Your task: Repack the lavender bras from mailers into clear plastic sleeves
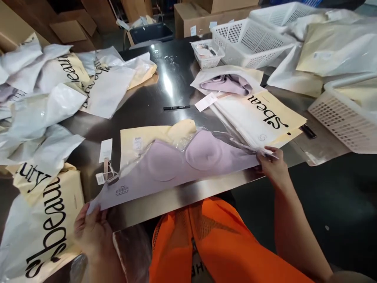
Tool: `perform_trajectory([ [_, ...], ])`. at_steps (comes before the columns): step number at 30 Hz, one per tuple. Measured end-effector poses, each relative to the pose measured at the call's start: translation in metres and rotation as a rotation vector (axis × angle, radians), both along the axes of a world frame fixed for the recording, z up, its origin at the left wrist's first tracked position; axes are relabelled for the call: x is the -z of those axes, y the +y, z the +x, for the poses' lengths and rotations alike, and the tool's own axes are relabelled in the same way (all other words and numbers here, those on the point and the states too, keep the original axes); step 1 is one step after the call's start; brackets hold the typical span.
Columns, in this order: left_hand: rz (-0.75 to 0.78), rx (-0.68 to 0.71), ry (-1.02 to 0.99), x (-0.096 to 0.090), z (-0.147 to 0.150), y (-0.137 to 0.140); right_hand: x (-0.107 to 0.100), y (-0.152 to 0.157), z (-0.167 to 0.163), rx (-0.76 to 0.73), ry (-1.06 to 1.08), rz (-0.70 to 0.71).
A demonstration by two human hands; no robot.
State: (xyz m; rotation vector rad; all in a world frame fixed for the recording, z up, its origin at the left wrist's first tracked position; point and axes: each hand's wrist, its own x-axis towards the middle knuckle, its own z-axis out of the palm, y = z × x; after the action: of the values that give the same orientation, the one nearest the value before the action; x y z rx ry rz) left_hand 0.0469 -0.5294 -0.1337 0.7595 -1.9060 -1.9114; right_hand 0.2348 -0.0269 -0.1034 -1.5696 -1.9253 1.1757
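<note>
A lilac bra (165,161) is stretched out along the table's front edge, its cups facing up. My left hand (96,226) pinches one end of its band at the lower left. At the right, my right hand (272,163) grips the other end. White hang tags (106,151) dangle by a cord near the left end. Behind the bra lies a cream packaging bag (141,133) with a barcode label. To the right rests a stack of printed white-and-cream bags (250,114), with a folded lilac garment (226,84) showing at the top bag's opening.
Printed bags (53,220) are heaped along the left side. A black pen (176,107) lies mid-table. White perforated baskets (250,41) stand at the back right, and another basket (344,114) at the right edge. Cardboard boxes (203,19) sit beyond the table.
</note>
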Motion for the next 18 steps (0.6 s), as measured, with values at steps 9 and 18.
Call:
perform_trajectory([
  [9,-0.024,0.025,0.039,0.006,-0.001,-0.008,-0.010,-0.014,-0.017,0.738,0.748,-0.290],
  [18,-0.055,-0.067,0.085,-0.012,-0.011,0.000,-0.022,-0.008,-0.012,0.755,0.720,-0.198],
])
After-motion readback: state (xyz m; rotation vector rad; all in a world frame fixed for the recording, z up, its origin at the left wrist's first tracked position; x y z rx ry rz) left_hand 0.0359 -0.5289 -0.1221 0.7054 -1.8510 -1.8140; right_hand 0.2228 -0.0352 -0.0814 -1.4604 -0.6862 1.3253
